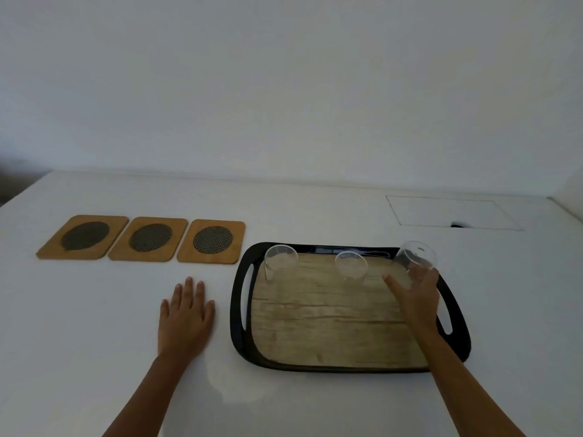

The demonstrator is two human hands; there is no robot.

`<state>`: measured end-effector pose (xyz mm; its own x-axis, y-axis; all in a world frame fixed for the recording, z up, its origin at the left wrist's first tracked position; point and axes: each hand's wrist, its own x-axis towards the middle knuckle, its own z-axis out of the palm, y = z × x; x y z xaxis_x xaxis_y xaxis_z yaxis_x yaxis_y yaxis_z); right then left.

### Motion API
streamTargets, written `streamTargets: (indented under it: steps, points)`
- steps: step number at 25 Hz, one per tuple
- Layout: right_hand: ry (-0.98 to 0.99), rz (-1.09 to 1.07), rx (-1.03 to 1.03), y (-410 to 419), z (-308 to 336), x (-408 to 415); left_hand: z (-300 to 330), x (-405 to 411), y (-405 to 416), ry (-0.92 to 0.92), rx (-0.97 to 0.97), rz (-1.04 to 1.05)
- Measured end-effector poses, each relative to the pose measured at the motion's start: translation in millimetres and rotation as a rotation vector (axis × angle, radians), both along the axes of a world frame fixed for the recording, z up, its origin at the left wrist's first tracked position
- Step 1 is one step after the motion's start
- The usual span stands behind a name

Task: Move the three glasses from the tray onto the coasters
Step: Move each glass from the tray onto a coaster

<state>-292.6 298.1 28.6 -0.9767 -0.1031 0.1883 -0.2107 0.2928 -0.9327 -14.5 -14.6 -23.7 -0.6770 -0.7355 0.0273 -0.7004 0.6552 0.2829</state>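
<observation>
A black-rimmed tray (239, 313) with a wood-look floor lies on the white table to the right. Two clear glasses stand at its far edge: the left glass (280, 260) and the middle glass (351, 265). The right glass (416, 255) is tilted above the tray's far right corner, and my right hand (415, 298) is shut around its lower part. Three wooden coasters with dark round mesh centres lie in a row at the left: the left coaster (83, 236), the middle coaster (150, 238) and the right coaster (213, 241), all bare. My left hand (186, 313) rests flat on the table, fingers apart.
A thin rectangular outline with a small dark notch (454, 212) marks the table's back right. A white wall (284, 89) rises behind the table. The table's left edge (19, 193) runs diagonally at the far left.
</observation>
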Motion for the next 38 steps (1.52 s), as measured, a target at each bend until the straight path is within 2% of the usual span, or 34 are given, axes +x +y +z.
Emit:
streamTargets:
  steps: [8,13,15,17,18,20,22,25,28,31,34,38]
  points:
    - [0.129,0.121,-0.032,-98,103,-7,-4,3,-3,0.008,-0.028,-0.022]
    - [0.117,0.291,0.001,-183,135,58,4,6,-8,0.023,0.136,-0.048]
    - [0.099,0.348,-0.022,-216,129,94,20,14,-24,0.167,0.374,-0.039]
    - [0.089,0.419,-0.006,-246,115,133,49,29,-49,0.460,0.658,0.003]
    - [0.085,0.461,0.013,-277,106,165,60,51,-78,0.629,0.715,0.014]
    - [0.074,0.517,0.013,-315,90,211,85,74,-113,0.830,0.707,-0.055]
    - [0.083,0.567,-0.033,-346,80,247,106,89,-139,0.882,0.686,-0.199]
    - [0.085,0.595,-0.034,-353,69,260,124,79,-133,0.849,0.655,-0.363]
    - [0.022,0.661,-0.112,-367,56,278,124,81,-138,0.868,0.626,-0.372]
    - [0.110,0.694,-0.039,-393,51,292,114,93,-168,0.892,0.558,-0.321]
    - [0.099,0.790,0.099,-407,31,291,102,100,-193,0.877,0.500,-0.289]
    - [0.054,0.725,0.627,-411,-28,288,88,104,-238,0.875,0.466,-0.241]
